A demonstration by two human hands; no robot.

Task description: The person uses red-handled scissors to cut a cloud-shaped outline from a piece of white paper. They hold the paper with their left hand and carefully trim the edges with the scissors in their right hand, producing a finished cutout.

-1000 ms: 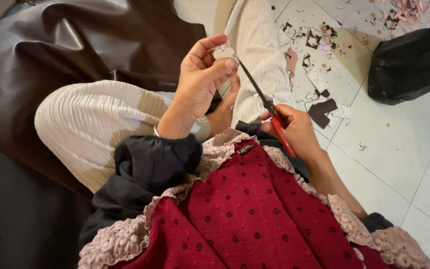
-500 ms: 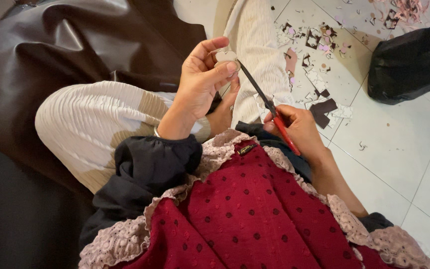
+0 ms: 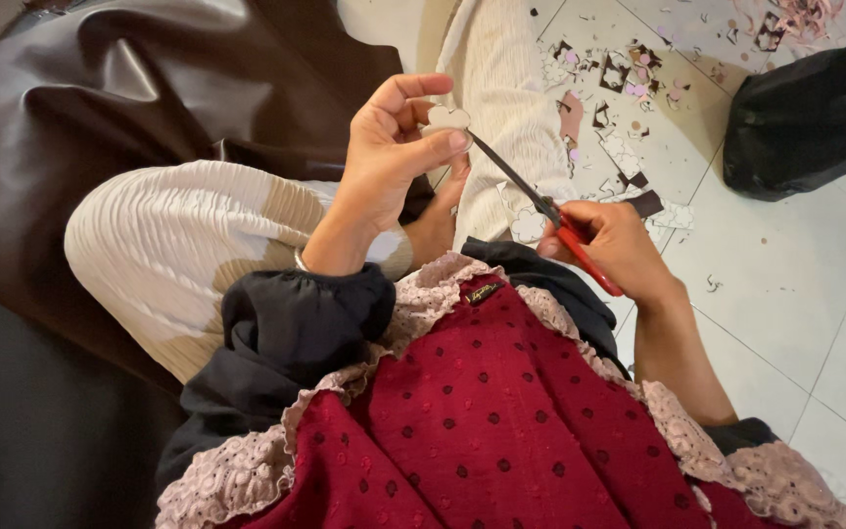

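Two hands work above a cream-trousered knee [image 3: 168,245]: the right hand [image 3: 609,240], nearest, is curled tight around the red handles of scissors [image 3: 540,211], wrist bent, blades angled up-left. Beyond the knee, the raised left hand [image 3: 394,147] pinches a small pale paper cutout [image 3: 447,118] between thumb and fingers, touching the blade tips. Paper scraps [image 3: 629,88] litter the tiled floor [image 3: 795,284] farther off.

My scissors [image 3: 540,211] pair dull metal blades with glossy red plastic handles; the cut-out [image 3: 447,118] is matt paper, above glossy brown leather [image 3: 149,88] and smooth floor tiles [image 3: 785,284].
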